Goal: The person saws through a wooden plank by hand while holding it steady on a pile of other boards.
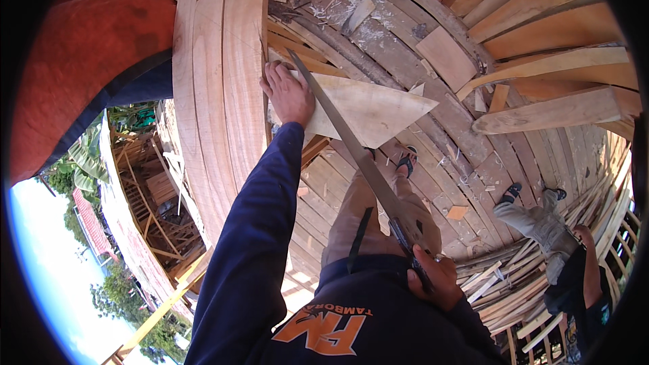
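A handsaw [355,145] slants across the middle of the view, and my right hand [438,276] is closed around its dark handle near my waist. Its blade lies over a pale, pointed wooden board [375,105], which tapers to the right. On the board's left end, my left hand [291,94] bends its fingers and holds it against the upright edge of a wide plank wall [233,81]. The saw's tip reaches just beyond my left fingers, and the blade passes close to the right of that hand.
Wood offcuts [446,57] and shavings litter the plank floor [473,162]. Curved timber ribs [547,111] stand at the right. A person [561,250] is at the lower right beside stacked wood strips [500,284]. An orange tarp [94,61] hangs at the upper left.
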`<control>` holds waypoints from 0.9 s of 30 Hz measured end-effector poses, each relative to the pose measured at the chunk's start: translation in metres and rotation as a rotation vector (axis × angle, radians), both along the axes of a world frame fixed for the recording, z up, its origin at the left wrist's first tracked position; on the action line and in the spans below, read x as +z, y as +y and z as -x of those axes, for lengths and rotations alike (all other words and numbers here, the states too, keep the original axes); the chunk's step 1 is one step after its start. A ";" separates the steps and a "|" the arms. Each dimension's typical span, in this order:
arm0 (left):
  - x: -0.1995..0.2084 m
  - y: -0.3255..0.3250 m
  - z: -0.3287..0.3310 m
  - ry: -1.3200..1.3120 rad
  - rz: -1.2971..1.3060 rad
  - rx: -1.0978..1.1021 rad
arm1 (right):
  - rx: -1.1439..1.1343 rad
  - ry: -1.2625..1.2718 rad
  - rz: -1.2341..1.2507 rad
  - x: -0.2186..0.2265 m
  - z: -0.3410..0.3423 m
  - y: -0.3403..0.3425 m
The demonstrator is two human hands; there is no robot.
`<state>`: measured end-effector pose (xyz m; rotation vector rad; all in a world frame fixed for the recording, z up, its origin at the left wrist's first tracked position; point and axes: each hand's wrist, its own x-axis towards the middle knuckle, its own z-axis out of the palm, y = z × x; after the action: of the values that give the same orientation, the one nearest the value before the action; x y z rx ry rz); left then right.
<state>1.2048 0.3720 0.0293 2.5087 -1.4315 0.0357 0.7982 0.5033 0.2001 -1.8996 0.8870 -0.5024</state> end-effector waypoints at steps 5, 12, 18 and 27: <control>0.000 0.000 0.000 -0.001 0.008 -0.002 | 0.009 0.004 0.001 0.008 0.002 -0.008; 0.001 0.001 0.001 0.012 0.013 -0.007 | -0.028 -0.044 -0.030 0.014 -0.035 -0.024; 0.000 0.000 0.000 -0.019 0.022 -0.015 | -0.063 -0.092 0.012 0.006 -0.066 -0.038; 0.001 0.002 0.000 -0.005 0.033 -0.024 | -0.069 -0.077 0.055 0.006 -0.094 -0.058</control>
<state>1.2049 0.3741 0.0300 2.4667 -1.4507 0.0612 0.8924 0.4458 0.2058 -1.8909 0.8982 -0.6434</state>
